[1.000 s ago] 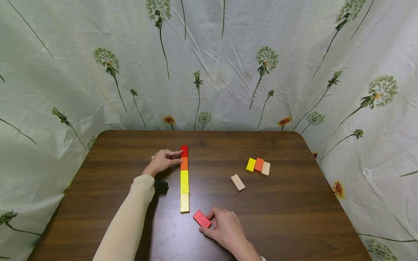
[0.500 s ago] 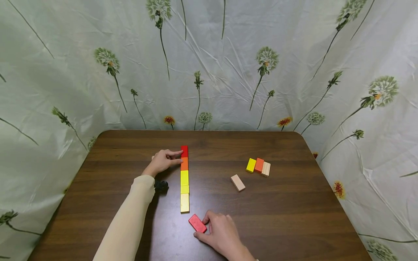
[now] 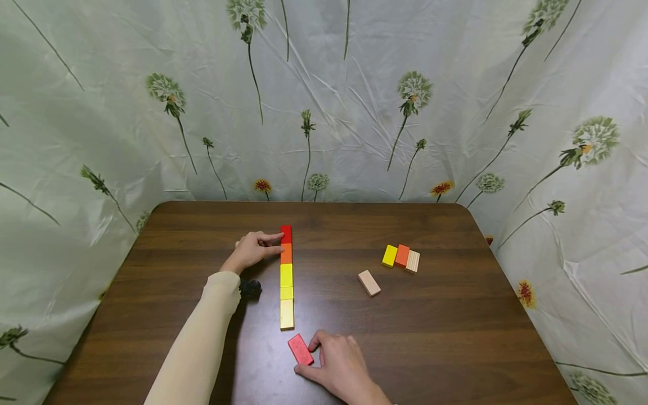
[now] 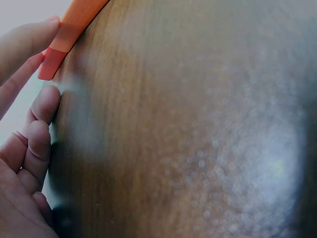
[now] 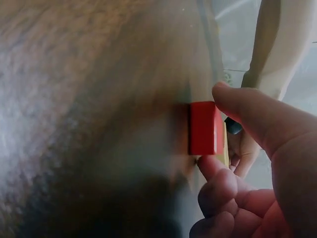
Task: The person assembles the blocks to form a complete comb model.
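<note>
On the table a straight row of blocks runs toward me: a red block [image 3: 286,233], an orange block [image 3: 286,253], two yellow pieces [image 3: 286,275] and a pale yellow block [image 3: 287,314] at the near end. My left hand [image 3: 251,251] touches the row's far part, index fingertip at the red block and thumb at the orange one; its other fingers are bent. Just below the near end, a separate red block [image 3: 301,350] lies tilted on the table. My right hand [image 3: 340,363] holds it between thumb and index finger, seen closely in the right wrist view.
To the right lie a loose pale wooden block [image 3: 369,283] and a cluster of a yellow block [image 3: 389,256], an orange block [image 3: 402,256] and a striped wooden block [image 3: 412,262]. A flowered curtain [image 3: 354,140] hangs behind the table [image 3: 455,315].
My right hand has moved the separate red block leftward and slightly nearer to me, turning it closer to the row's direction. My left hand has stayed in place.
</note>
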{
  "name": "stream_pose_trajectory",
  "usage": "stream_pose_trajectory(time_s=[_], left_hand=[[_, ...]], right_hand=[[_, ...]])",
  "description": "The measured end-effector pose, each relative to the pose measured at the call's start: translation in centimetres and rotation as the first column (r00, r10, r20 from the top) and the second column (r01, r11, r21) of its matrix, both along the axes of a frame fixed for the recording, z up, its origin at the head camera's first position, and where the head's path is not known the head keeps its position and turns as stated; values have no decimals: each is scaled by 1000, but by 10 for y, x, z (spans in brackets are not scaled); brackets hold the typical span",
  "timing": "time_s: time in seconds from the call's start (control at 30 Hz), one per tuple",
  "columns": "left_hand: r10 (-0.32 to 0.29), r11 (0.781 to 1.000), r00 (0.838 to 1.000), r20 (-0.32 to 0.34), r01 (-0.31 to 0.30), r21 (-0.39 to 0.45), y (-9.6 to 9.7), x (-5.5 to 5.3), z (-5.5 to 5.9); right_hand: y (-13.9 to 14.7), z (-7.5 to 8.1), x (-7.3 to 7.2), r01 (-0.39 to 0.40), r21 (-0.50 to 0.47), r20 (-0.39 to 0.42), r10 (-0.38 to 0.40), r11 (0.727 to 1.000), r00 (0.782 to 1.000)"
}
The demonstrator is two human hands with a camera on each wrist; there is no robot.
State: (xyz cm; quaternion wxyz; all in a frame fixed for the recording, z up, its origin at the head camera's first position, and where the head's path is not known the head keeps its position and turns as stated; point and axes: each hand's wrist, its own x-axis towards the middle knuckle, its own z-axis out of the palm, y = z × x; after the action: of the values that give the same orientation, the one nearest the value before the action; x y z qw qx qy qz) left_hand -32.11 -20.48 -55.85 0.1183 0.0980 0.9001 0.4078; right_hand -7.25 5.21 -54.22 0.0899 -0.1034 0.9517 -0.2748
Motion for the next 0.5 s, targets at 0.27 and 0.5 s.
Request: stream_pose_trajectory(time_s=[0.27, 0.5], left_hand=[[7, 1000, 1000, 0, -7, 12, -1, -1, -1], [13, 1000, 1000, -2, -13, 7, -1, -1, -1]], right_hand=[[0, 1, 2, -55, -3, -30, 55, 998, 998], [-5, -1, 2, -67, 2, -97, 67, 998, 993]])
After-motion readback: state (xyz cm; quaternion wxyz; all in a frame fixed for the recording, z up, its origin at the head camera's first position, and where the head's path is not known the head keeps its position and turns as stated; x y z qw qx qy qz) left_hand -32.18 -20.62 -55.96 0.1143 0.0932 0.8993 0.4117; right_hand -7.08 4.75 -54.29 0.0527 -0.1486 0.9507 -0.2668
